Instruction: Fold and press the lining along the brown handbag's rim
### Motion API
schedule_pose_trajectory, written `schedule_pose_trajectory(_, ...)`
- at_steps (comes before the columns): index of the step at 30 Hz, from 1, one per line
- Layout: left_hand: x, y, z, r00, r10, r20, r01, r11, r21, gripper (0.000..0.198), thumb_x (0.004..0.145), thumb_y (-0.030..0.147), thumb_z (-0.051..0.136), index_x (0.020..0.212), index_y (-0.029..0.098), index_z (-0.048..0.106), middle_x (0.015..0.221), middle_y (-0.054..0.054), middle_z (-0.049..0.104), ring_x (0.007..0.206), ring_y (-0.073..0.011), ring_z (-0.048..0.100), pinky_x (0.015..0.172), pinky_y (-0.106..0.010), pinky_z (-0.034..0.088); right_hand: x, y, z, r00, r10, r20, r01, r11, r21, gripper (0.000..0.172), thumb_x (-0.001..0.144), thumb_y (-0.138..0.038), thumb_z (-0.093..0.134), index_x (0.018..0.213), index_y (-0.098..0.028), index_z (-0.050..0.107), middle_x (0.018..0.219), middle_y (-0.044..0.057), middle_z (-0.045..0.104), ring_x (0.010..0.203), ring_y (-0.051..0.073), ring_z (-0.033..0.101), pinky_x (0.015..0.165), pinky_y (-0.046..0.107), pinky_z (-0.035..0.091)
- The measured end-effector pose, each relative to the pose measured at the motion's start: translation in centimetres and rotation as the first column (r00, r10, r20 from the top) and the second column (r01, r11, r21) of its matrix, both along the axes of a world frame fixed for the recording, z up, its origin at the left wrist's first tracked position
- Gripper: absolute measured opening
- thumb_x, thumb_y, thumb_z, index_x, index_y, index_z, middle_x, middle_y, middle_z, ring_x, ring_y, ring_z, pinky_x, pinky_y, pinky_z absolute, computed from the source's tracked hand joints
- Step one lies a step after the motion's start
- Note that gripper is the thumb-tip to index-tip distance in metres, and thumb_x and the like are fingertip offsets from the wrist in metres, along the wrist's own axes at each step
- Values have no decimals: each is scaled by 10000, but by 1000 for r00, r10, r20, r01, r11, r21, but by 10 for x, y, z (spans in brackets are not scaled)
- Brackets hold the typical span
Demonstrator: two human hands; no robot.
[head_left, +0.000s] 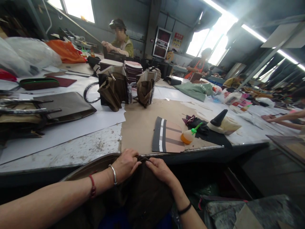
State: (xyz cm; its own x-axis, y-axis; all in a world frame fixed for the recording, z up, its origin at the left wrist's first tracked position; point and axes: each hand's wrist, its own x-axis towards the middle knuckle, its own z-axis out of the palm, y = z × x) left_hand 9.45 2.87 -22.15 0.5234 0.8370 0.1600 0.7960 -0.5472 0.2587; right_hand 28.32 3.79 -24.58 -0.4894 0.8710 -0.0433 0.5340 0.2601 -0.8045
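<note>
A dark brown bag (143,194) lies in my lap, below the table's front edge. My left hand (126,163) pinches the bag's upper rim, fingers closed on it; a silver bangle and a red cord sit on that wrist. My right hand (162,170) grips the same rim just to the right, fingers curled over the dark fabric, a black band on the wrist. A tan lining (95,165) shows along the bag's left side.
On the table lie a striped leather panel (168,135), an orange glue bottle with a green nozzle (189,135), a black cone on a pale block (221,122), two brown bags (128,86) and flat leather pieces (69,106). Two people work at the far side; someone's arms (283,121) reach in at right.
</note>
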Motion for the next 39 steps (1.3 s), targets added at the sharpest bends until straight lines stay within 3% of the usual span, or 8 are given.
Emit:
schedule_pose_trajectory(2, -6, -4, 2, 1000, -9, -2, 9, 1000, 24, 224, 816, 204, 472, 713, 104, 644, 895, -110, 603, 870, -234, 514, 815, -381, 378, 0, -1, 1, 1000, 5, -5, -5, 1000, -6, 272, 839, -297, 409, 609, -162, 466, 564, -38, 430, 557, 97, 414, 505, 197, 304)
schedule_pose_trajectory(5, -7, -5, 4, 997, 73, 10, -73, 997, -13, 233, 807, 208, 486, 661, 121, 646, 841, -93, 616, 830, -226, 529, 791, -375, 382, -2, -3, 3, 1000, 8, -3, -8, 1000, -11, 243, 837, -294, 412, 659, -165, 515, 593, -30, 481, 585, 111, 458, 531, 204, 334)
schedule_pose_trajectory(8, -3, 1, 3, 991, 135, 13, -134, 990, -42, 259, 805, 210, 488, 611, 128, 639, 795, -82, 622, 784, -216, 543, 759, -367, 383, -4, -4, 7, 1000, 15, -11, -15, 1000, -5, 175, 834, -274, 423, 843, -189, 576, 752, -9, 584, 726, 143, 537, 655, 223, 388)
schedule_pose_trajectory(13, 2, 7, 1, 986, 169, 6, -169, 984, -48, 280, 808, 228, 484, 592, 132, 634, 748, -73, 622, 752, -211, 551, 724, -356, 372, -4, -3, 7, 997, 36, -65, -37, 999, -19, 252, 837, -260, 429, 1052, -237, 557, 935, 7, 620, 890, 166, 556, 826, 259, 392)
schedule_pose_trajectory(19, 3, 6, 3, 982, 189, 11, -188, 981, -44, 289, 806, 239, 487, 583, 132, 635, 724, -66, 622, 733, -203, 557, 701, -339, 363, -2, 0, 2, 980, 70, -185, -91, 990, -104, 264, 845, -275, 432, 1075, -240, 557, 1006, 3, 608, 952, 171, 536, 869, 280, 386)
schedule_pose_trajectory(26, 6, 7, 4, 978, 207, 38, -205, 977, -49, 299, 796, 236, 480, 557, 139, 631, 701, -59, 622, 703, -198, 556, 672, -343, 352, -5, -1, 3, 966, 73, -246, -117, 979, -170, 267, 846, -304, 437, 1053, -206, 573, 953, 14, 610, 896, 173, 538, 809, 276, 418)
schedule_pose_trajectory(33, 8, 4, 3, 973, 212, 90, -208, 977, -50, 271, 783, 208, 473, 566, 162, 628, 839, -41, 670, 810, -206, 563, 737, -379, 329, -5, -1, 0, 957, 78, -279, -135, 972, -191, 265, 845, -292, 436, 1053, -197, 571, 959, 18, 606, 916, 174, 533, 829, 282, 409)
schedule_pose_trajectory(39, 10, 8, 3, 968, 234, 91, -229, 971, -63, 264, 778, 201, 474, 570, 145, 627, 759, -57, 672, 754, -204, 579, 710, -372, 339, -6, 1, 9, 983, 82, -165, -101, 989, -110, 253, 843, -262, 416, 1026, -205, 580, 974, 17, 610, 910, 169, 538, 821, 269, 399)
